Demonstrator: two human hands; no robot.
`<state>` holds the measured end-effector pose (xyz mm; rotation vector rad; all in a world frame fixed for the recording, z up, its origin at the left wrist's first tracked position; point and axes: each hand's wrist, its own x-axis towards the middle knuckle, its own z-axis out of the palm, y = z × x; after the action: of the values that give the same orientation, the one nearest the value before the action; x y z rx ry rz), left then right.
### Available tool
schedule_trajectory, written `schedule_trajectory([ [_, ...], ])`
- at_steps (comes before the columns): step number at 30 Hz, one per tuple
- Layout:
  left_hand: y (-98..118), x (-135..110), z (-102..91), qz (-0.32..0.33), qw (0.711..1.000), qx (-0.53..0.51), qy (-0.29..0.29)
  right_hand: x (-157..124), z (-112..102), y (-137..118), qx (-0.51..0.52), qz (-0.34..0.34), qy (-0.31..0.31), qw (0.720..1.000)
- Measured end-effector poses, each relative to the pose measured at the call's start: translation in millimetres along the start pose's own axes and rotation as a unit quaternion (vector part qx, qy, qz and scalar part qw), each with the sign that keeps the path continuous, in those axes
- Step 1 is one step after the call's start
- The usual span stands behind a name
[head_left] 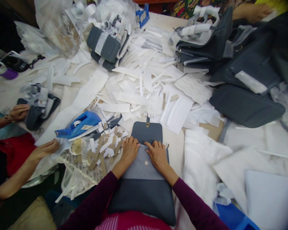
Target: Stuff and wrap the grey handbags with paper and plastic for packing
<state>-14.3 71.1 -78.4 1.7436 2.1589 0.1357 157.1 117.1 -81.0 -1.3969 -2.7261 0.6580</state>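
Observation:
A dark grey bag (144, 195) lies flat in front of me, its flap (148, 131) spread away from my body. A small gold-coloured clasp sits on a tab (148, 123) at the flap's far end. Lighter grey material (139, 169) with a small pale round spot shows between flap and body. My left hand (130, 149) is bent over the left side near the flap's fold. My right hand (157, 154) is closed on the opposite side, thumb pointing inward. Some fingertips are hard to make out.
White padding strips (134, 99) cover the middle table. Card pieces (105, 143) and a blue tape dispenser (81, 124) lie left. Dark bags (247, 105) stand right; wrapped bags (103, 44) lie behind. At left, a co-worker's hand (20, 112) holds a small dark bag (39, 107).

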Motion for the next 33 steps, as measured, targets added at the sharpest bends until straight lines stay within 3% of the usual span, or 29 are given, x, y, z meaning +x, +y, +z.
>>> schedule_trajectory([
  [8,-27,5,-4.3,0.037,0.979,-0.202,0.005,0,1,0,-0.018,-0.007,-0.010,1.000],
  [19,-32,20,19.9,0.026,0.977,-0.212,0.025,-13,-6,-12,-0.063,-0.025,0.007,0.998],
  [22,-32,22,17.9,0.023,0.975,-0.221,0.026,-13,-7,-13,-0.073,-0.020,0.005,0.997],
  [28,-48,12,1.9,0.029,0.942,-0.331,-0.054,-9,-2,-5,-0.040,-0.004,-0.010,0.999],
  [31,-58,7,2.6,0.009,0.914,-0.393,-0.096,-9,2,-3,-0.034,-0.006,-0.008,0.999],
  [33,-58,6,4.6,-0.014,0.913,-0.395,-0.098,-10,3,-3,-0.038,-0.012,-0.004,0.999],
])
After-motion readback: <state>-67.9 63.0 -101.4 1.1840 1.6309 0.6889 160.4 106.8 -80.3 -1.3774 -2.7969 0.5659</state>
